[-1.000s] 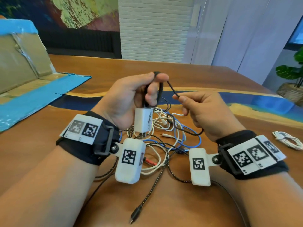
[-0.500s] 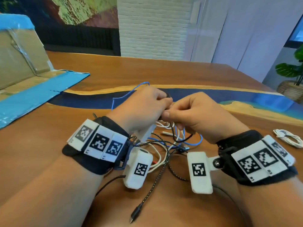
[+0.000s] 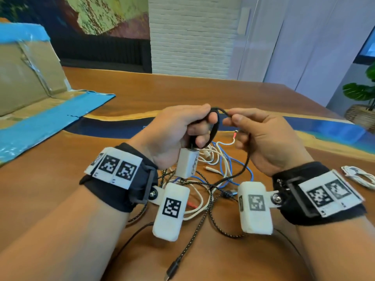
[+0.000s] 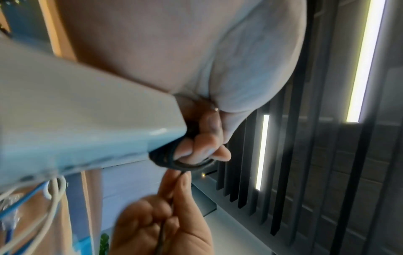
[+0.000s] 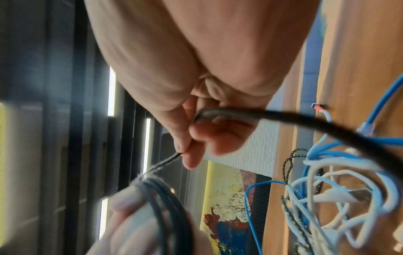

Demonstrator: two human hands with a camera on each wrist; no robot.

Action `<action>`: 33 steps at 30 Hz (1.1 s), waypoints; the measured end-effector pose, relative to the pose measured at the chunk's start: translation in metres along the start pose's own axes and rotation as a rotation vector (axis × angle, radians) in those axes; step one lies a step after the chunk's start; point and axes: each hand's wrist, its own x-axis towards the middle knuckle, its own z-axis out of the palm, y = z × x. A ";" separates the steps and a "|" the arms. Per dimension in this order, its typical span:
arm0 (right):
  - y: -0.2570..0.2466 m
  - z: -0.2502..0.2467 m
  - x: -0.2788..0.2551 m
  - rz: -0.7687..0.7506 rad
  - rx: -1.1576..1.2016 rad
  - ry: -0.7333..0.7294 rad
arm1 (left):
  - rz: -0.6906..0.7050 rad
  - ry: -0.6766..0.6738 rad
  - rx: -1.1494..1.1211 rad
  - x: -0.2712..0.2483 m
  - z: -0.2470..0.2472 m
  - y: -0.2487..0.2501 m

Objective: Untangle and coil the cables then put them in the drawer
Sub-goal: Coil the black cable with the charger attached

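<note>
My left hand [image 3: 194, 126] grips a small coil of black cable [image 3: 215, 126] wound round its fingers, raised above the table. A white charger block [image 3: 187, 164] hangs below that hand from the cable. My right hand [image 3: 235, 121] pinches the free run of the same black cable [image 5: 283, 120] between thumb and forefinger, just right of the coil. From there the cable droops down into a tangle of white, blue and braided cables [image 3: 215, 175] lying on the wooden table [image 3: 182, 88]. In the left wrist view the coil [image 4: 174, 160] wraps the left fingertips.
A flattened cardboard box with blue tape [image 3: 30, 98] lies at the far left. A coiled white cable [image 3: 359, 177] rests on the table at the right. A braided cable with a black plug [image 3: 172, 270] trails toward the near edge. A potted plant [image 3: 363, 98] stands far right.
Half a second ago both hands were pressed together low over the tangle. They have since lifted and parted slightly, with a new loop of black cable round the left fingers.
</note>
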 end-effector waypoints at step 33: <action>0.009 0.027 -0.016 0.156 0.072 -0.297 | 0.025 0.131 0.065 0.012 0.001 -0.014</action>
